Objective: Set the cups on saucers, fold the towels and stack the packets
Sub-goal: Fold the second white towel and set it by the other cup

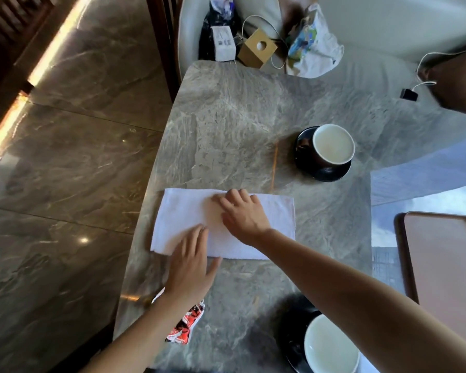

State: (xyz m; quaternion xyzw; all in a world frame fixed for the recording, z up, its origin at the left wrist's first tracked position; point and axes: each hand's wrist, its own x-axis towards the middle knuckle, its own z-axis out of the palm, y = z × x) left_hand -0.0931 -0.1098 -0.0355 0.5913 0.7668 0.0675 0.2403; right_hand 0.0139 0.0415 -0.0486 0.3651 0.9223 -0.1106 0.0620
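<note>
- The white towel point(183, 219) lies flat, a long rectangle, at the left edge of the marble table point(240, 117), just left of the frame's centre.
- The left hand point(193, 265) lies with fingers straight and together on the towel's near edge. The right hand point(244, 215) is spread flat across its middle, fingertips at the far edge. Neither hand grips anything.
- Risk: the towel's left end sits right at the table's edge, so a hard sweep toward that side could push it over onto the floor.
- Risk: if the layers creep under the palms, the next fold is likely to come out skewed, with corners that do not meet.
- Risk: the red-and-white packet point(186, 323) lies at the near left edge, partly under the left forearm, and a backward pull of that arm could knock it off.
- Risk: the near cup point(331, 345) sits just under the right arm, and a dropped elbow could jolt it on its saucer point(293, 343).
- Count: one towel is in view.
- Count: there are two cups, each on a dark saucer. The far cup point(333, 144) and its saucer point(326, 175) stand right of centre.
- Count: one packet shows; whether more lie beneath it cannot be told.
- Count: one tray point(441, 259) sits at the right edge.
</note>
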